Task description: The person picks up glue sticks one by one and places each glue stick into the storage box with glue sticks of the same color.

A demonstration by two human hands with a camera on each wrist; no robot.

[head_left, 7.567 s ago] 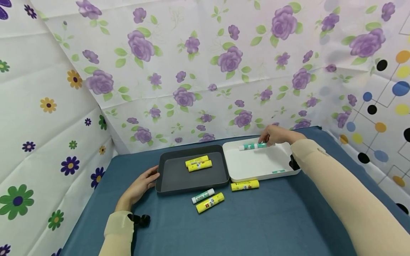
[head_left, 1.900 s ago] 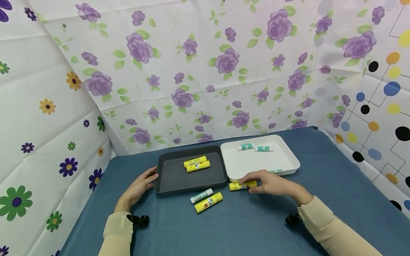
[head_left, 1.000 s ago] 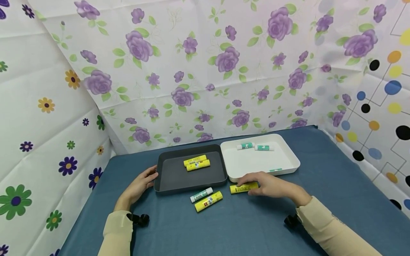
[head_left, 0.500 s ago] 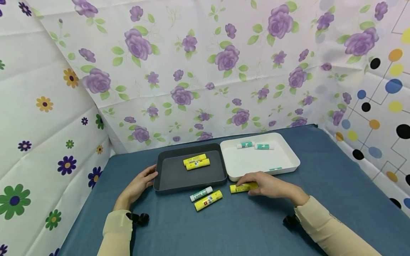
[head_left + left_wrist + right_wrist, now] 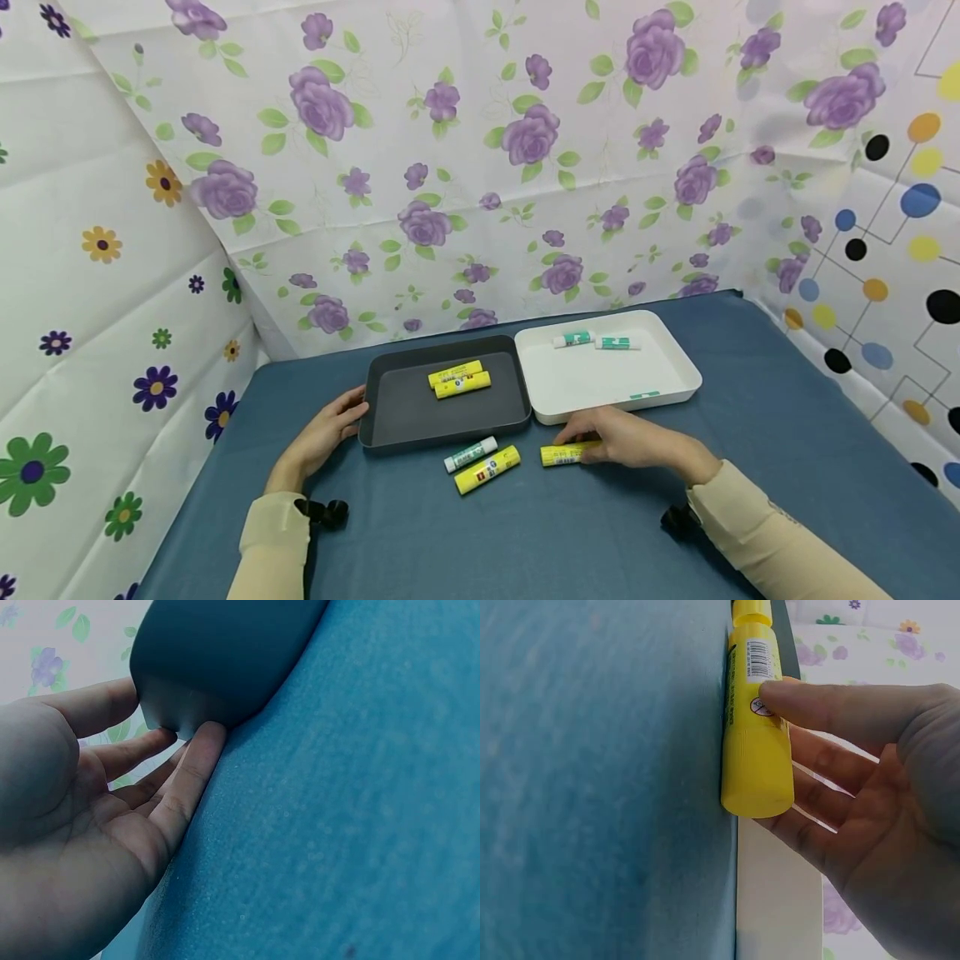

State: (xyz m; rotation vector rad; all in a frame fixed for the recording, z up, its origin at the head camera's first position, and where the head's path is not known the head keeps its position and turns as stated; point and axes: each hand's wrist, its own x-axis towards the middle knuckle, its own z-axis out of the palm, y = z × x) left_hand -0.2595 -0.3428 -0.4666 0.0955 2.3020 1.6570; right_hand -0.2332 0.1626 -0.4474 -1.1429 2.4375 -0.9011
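Observation:
My right hand (image 5: 626,437) pinches a yellow glue stick (image 5: 564,454) lying on the cloth in front of the white tray (image 5: 592,379). In the right wrist view, the thumb presses this yellow stick's (image 5: 759,761) near side, with fingers behind it. At the dark grey tray's (image 5: 405,417) left end, my left hand (image 5: 322,433) touches the outer wall with fairly straight fingers. The left wrist view shows thumb and fingertips against that wall. Two yellow glue sticks (image 5: 461,384) lie inside the grey tray. Between the hands rest a green-and-white glue stick (image 5: 471,455) and another yellow one (image 5: 487,470).
Two green-and-white glue sticks (image 5: 617,342) lie near the white tray's back wall, and a green label strip (image 5: 645,395) shows at its front. The trays stand side by side on a blue cloth (image 5: 570,533). A flowered curtain (image 5: 450,167) closes off the back.
My right hand has let go of a green-and-white glue stick in the white tray and come forward to the yellow one. That stick has shifted slightly away from the tray. My left hand stays put.

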